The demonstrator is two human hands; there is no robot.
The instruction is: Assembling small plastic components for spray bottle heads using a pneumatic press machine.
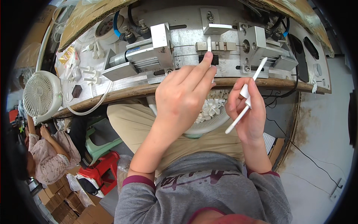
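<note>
Near: a grey knitted shirt [209, 188] with dark red cuffs and tan cloth trousers [130, 127]; over the lap, a pale round basket [209, 129] holding a heap of small white plastic pieces [213, 107], partly screened by the left hand [182, 95]; the right hand [249, 117] grasps a smooth white rod [248, 101], slanting, round-tipped at both ends and collared at mid-length, above the basket's right side; the left hand reaches forward with its index finger extended to a second white rod [209, 43], whose rounded tip stands at a notched metal block [226, 46]; the palm and thumb are turned from view, so whether this hand grips anything cannot be told.

Beyond: the desk [126, 95], edged in worn wood; on it, two machined metal clamps, the left clamp [162, 41] and the right clamp [256, 43], flank the notched block; to the left lie a ribbed round fan [39, 93], a dark hexagonal piece [77, 91], loose white stemmed parts [91, 76] and a tape roll [107, 28]; corrugated cardboard [87, 18] overhangs the far edge, hiding what lies beneath; at far left, a seated person [52, 158] in a patterned top, near a green stool [100, 140] and a red stool [97, 170].
</note>
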